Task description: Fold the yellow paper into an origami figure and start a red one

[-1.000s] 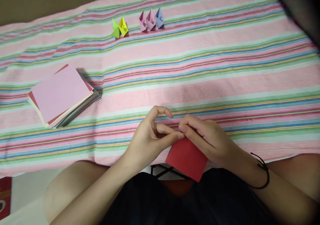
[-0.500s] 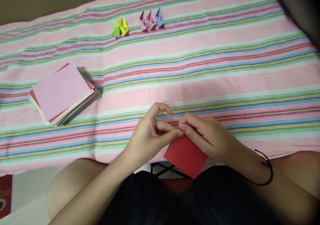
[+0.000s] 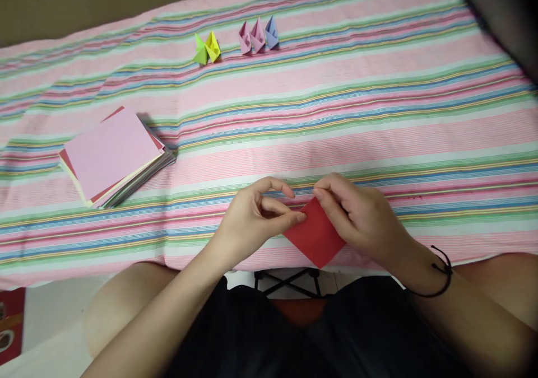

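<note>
A square of red paper (image 3: 318, 235) is held up at the front edge of the cloth, one corner pointing down toward my lap. My left hand (image 3: 258, 213) pinches its upper left edge between thumb and a finger, with the index finger curled above and free of it. At the top corner, the thumb and index finger of my right hand (image 3: 357, 210) are closed on the paper. The right fingers cover part of its right edge. Whether the paper carries a fold is hard to make out.
A striped cloth (image 3: 357, 126) covers the surface. To the left lies a stack of coloured paper (image 3: 113, 154), pink on top. Toward the back stand small folded paper pieces: green (image 3: 200, 52), yellow (image 3: 212, 46), two pink (image 3: 257, 35) and one blue (image 3: 272, 33).
The red paper has risen and turned slightly, so more of its top corner shows. My right hand has moved up and away from my left hand; their fingertips are now apart.
</note>
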The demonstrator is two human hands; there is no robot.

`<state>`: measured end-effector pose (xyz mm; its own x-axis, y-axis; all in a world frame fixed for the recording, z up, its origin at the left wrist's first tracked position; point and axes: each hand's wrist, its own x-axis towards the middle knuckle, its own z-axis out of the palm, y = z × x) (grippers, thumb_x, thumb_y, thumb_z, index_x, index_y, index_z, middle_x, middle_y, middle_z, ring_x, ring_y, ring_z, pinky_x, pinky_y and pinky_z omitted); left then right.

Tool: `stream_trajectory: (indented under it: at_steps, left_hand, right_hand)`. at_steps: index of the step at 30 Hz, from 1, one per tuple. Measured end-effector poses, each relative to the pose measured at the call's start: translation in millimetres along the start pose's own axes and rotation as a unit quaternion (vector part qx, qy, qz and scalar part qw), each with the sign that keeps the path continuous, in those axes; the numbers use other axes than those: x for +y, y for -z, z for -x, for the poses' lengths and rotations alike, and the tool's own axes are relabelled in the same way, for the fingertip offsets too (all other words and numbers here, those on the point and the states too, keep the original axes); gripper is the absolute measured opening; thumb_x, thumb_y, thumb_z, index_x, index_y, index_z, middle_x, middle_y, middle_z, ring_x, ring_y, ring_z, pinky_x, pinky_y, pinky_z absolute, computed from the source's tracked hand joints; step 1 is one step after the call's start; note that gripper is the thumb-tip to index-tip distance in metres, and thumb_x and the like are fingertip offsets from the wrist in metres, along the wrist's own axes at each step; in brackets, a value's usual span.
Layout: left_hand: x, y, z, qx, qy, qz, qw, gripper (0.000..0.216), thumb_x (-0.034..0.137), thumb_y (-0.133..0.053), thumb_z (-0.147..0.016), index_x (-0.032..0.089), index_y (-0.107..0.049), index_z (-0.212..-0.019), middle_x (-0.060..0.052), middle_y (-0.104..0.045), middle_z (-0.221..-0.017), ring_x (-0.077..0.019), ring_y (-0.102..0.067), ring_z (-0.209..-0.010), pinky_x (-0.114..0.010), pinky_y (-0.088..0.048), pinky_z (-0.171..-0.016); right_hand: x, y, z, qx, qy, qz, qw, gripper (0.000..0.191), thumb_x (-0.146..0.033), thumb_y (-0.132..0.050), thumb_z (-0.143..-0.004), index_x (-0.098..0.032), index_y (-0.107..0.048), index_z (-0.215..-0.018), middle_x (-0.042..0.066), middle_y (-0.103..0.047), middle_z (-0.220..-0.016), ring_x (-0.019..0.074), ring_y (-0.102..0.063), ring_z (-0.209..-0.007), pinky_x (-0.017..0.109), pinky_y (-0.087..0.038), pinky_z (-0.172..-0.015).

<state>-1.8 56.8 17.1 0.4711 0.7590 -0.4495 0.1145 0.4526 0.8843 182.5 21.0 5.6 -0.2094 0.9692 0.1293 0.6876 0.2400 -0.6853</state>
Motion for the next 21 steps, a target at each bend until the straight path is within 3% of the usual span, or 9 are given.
stream_trajectory:
  at_steps: [6, 15, 21]
  left_hand:
    - [5, 4, 0, 0.008, 0.005, -0.030, 1.000, 0.018, 0.022, -0.075, -0.071, 0.016, -0.061, -0.080, 0.002, -0.071, -0.060, -0.0135, -0.067, -0.061, -0.023, -0.052, -0.060]
    - [2, 8, -3, 0.010, -0.062, -0.135, 0.989, 0.018, 0.031, -0.072, -0.075, 0.017, -0.063, -0.082, -0.001, -0.068, -0.063, -0.0145, -0.065, -0.062, -0.023, -0.050, -0.058]
    - [1, 10, -2, 0.020, -0.174, -0.308, 0.935, 0.010, 0.028, -0.060, -0.085, 0.020, -0.057, -0.089, 0.003, -0.063, -0.065, -0.0110, -0.058, -0.061, -0.021, -0.043, -0.061]
  right_hand:
    - [2, 7, -3, 0.036, -0.017, 0.007, 0.999, 0.016, -0.025, -0.040, -0.095, -0.023, -0.046, -0.080, -0.005, -0.046, -0.054, 0.0103, -0.042, -0.044, 0.025, -0.031, -0.047]
    - [8, -1, -8, 0.028, -0.044, 0.007, 0.999, 0.018, -0.029, -0.039, -0.095, -0.023, -0.047, -0.081, -0.003, -0.050, -0.058, 0.0126, -0.047, -0.049, 0.026, -0.033, -0.050]
    - [9, -2, -12, 0.027, -0.042, 0.040, 0.998, 0.018, -0.029, -0.038, -0.095, -0.022, -0.048, -0.082, -0.001, -0.053, -0.060, 0.0137, -0.049, -0.050, 0.027, -0.031, -0.051]
